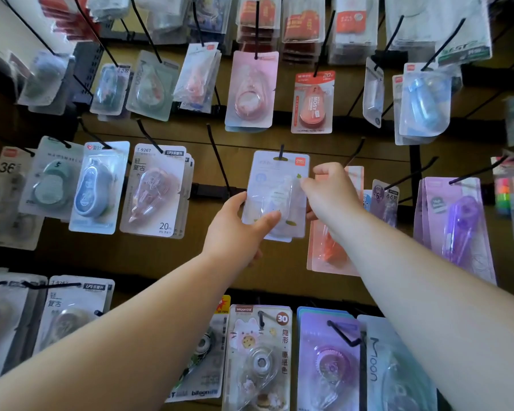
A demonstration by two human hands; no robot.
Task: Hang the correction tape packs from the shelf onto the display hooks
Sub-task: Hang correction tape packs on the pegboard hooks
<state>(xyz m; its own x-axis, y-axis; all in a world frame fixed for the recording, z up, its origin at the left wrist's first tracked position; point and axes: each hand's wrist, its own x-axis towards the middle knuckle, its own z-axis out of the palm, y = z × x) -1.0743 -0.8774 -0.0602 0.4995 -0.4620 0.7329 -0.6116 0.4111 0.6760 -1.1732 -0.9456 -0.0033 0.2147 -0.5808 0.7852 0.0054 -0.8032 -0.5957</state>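
White correction tape pack (pixel 276 194) on hook (pixel 281 152), between left hand (pixel 238 229), right hand (pixel 330 194)

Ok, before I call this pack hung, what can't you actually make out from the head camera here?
- White pack: its hole sits at the hook, but how far it is threaded on is unclear.
- Left hand: its fingers go behind the pack, so the grip is hidden.
- Right hand: covers the pack's right edge and most of the orange pack.
- Top-row packs: print blurred.
- Shelf holding stock: out of frame.
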